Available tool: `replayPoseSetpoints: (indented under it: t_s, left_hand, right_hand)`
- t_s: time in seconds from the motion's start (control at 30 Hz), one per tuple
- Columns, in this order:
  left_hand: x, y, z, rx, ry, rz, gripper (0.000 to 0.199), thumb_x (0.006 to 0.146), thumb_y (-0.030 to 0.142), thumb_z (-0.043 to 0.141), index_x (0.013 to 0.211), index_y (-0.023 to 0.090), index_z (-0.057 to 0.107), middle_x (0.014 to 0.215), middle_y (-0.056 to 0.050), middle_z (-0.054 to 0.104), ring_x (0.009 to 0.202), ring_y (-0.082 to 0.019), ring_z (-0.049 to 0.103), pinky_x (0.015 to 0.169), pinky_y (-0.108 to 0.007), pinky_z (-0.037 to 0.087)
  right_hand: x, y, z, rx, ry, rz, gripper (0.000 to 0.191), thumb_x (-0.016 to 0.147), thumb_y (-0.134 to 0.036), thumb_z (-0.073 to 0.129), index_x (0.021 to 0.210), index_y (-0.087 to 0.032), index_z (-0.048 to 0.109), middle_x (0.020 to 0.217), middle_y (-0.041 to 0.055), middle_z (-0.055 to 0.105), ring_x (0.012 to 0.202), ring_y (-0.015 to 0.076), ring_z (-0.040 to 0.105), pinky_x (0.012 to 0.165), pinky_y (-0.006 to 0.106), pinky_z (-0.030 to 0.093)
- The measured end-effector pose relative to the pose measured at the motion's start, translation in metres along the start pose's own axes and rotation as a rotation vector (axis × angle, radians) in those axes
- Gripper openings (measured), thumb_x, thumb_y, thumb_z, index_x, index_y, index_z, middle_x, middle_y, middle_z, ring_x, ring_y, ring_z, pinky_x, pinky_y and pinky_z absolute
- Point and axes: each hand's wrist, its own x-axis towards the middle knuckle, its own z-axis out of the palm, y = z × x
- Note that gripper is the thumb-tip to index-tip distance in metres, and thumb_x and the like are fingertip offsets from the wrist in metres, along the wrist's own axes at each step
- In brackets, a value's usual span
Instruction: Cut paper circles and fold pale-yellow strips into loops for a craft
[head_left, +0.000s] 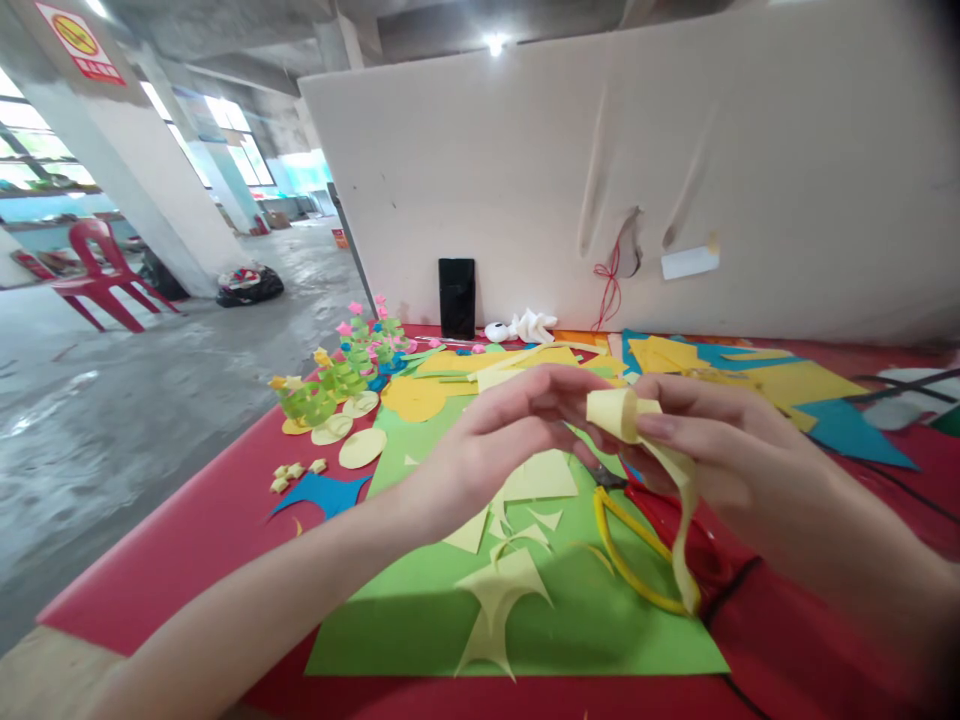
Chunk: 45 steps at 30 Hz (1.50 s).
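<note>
A pale yellow paper strip (611,413) is wound into a small cone-like roll between my hands, its loose tail hanging down on the right. My right hand (735,450) pinches the strip at the roll's right side, thumb in front. Curled around from the left, my left hand (510,440) has its fingertips at the roll's other end, partly hidden behind it. Below the hands lie scissors (637,560) with yellow and red handles. They rest on a green sheet (600,630), near pale yellow paper offcuts (499,600).
Paper flowers (330,385), pale paper discs (363,448), small folded stars (289,475) and a blue offcut (322,492) lie on the red tabletop (202,530) at left. A black phone (457,298) leans against the white panel (525,180). Yellow sheets (802,382) and cables lie right.
</note>
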Motion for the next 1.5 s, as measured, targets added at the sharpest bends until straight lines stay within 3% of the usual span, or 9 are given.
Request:
replayPoseSetpoints:
  t_s: [0.13, 0.27, 0.57, 0.77, 0.93, 1.13, 1.23, 1.37, 1.5]
  left_hand:
    - [-0.001, 0.0, 0.004, 0.034, 0.044, -0.024, 0.015, 0.088, 0.021, 0.05, 0.097, 0.019, 0.061, 0.085, 0.0, 0.062, 0.078, -0.009, 0.06, 0.078, -0.022, 0.048]
    - [0.0, 0.002, 0.007, 0.148, 0.083, -0.013, 0.011, 0.084, 0.019, 0.057, 0.094, 0.017, 0.062, 0.088, 0.0, 0.064, 0.081, -0.008, 0.061, 0.075, -0.016, 0.048]
    - [-0.002, 0.007, 0.006, 0.299, 0.12, 0.032, 0.011, 0.082, 0.019, 0.059, 0.092, 0.015, 0.058, 0.085, -0.002, 0.067, 0.079, -0.01, 0.065, 0.066, -0.015, 0.05]
    - [-0.002, 0.01, 0.006, 0.502, 0.045, 0.108, 0.031, 0.08, 0.011, 0.057, 0.11, 0.015, 0.051, 0.088, -0.002, 0.066, 0.079, -0.009, 0.063, 0.071, -0.016, 0.05]
    - [-0.004, 0.011, 0.006, 0.725, 0.04, 0.199, 0.041, 0.073, 0.021, 0.069, 0.111, 0.012, 0.057, 0.095, -0.004, 0.066, 0.087, -0.011, 0.06, 0.078, -0.016, 0.049]
    - [-0.003, 0.01, 0.006, 0.621, 0.136, 0.115, 0.02, 0.075, 0.025, 0.067, 0.094, 0.018, 0.066, 0.091, 0.001, 0.069, 0.074, -0.007, 0.061, 0.066, -0.013, 0.05]
    - [-0.002, 0.01, 0.005, 0.551, 0.156, 0.039, 0.018, 0.075, 0.028, 0.067, 0.09, 0.018, 0.066, 0.074, 0.001, 0.068, 0.061, -0.008, 0.06, 0.052, -0.015, 0.046]
    - [0.0, 0.009, 0.005, 0.487, 0.169, -0.023, 0.019, 0.073, 0.028, 0.068, 0.089, 0.018, 0.066, 0.062, 0.0, 0.065, 0.058, -0.011, 0.062, 0.049, -0.018, 0.044]
    - [0.001, 0.01, 0.005, 0.458, 0.173, -0.008, 0.015, 0.072, 0.024, 0.07, 0.086, 0.017, 0.067, 0.06, 0.003, 0.062, 0.047, -0.003, 0.051, 0.042, -0.014, 0.037]
  right_hand:
    - [0.003, -0.001, -0.003, 0.007, -0.013, 0.018, 0.015, 0.08, -0.029, 0.059, 0.067, -0.023, 0.059, 0.068, -0.0016, 0.06, 0.068, 0.0151, 0.057, 0.062, 0.025, 0.043]
    - [0.005, 0.0, -0.005, -0.064, -0.021, 0.066, 0.016, 0.073, -0.034, 0.064, 0.066, -0.022, 0.058, 0.064, -0.003, 0.054, 0.057, 0.0129, 0.05, 0.049, 0.023, 0.038]
    - [0.001, -0.004, 0.0, -0.214, -0.002, 0.012, 0.012, 0.073, -0.031, 0.065, 0.068, -0.024, 0.057, 0.068, -0.0037, 0.054, 0.064, 0.0129, 0.05, 0.053, 0.021, 0.04]
    - [0.001, -0.012, 0.001, -0.308, 0.11, -0.08, 0.01, 0.076, -0.031, 0.066, 0.069, -0.025, 0.065, 0.063, -0.0059, 0.058, 0.055, 0.0073, 0.05, 0.049, 0.015, 0.04]
    - [0.001, -0.012, 0.0, -0.315, 0.092, -0.109, 0.003, 0.07, -0.028, 0.072, 0.073, -0.028, 0.07, 0.068, -0.0058, 0.068, 0.061, 0.01, 0.061, 0.056, 0.017, 0.048]
    - [-0.001, -0.014, -0.003, -0.446, 0.164, -0.159, 0.005, 0.066, -0.032, 0.074, 0.068, -0.029, 0.07, 0.067, -0.006, 0.07, 0.062, 0.0128, 0.063, 0.056, 0.019, 0.051]
    - [-0.002, -0.015, -0.005, -0.482, 0.179, -0.169, 0.007, 0.066, -0.034, 0.073, 0.068, -0.028, 0.071, 0.066, -0.0052, 0.07, 0.06, 0.0129, 0.063, 0.055, 0.019, 0.051]
    - [-0.001, -0.014, -0.005, -0.486, 0.175, -0.186, 0.005, 0.068, -0.033, 0.072, 0.068, -0.029, 0.07, 0.065, -0.0063, 0.07, 0.06, 0.0112, 0.063, 0.054, 0.016, 0.05]
    - [0.0, -0.013, -0.003, -0.47, 0.154, -0.202, 0.002, 0.07, -0.03, 0.071, 0.069, -0.03, 0.069, 0.065, -0.0085, 0.069, 0.061, 0.0087, 0.063, 0.055, 0.013, 0.049]
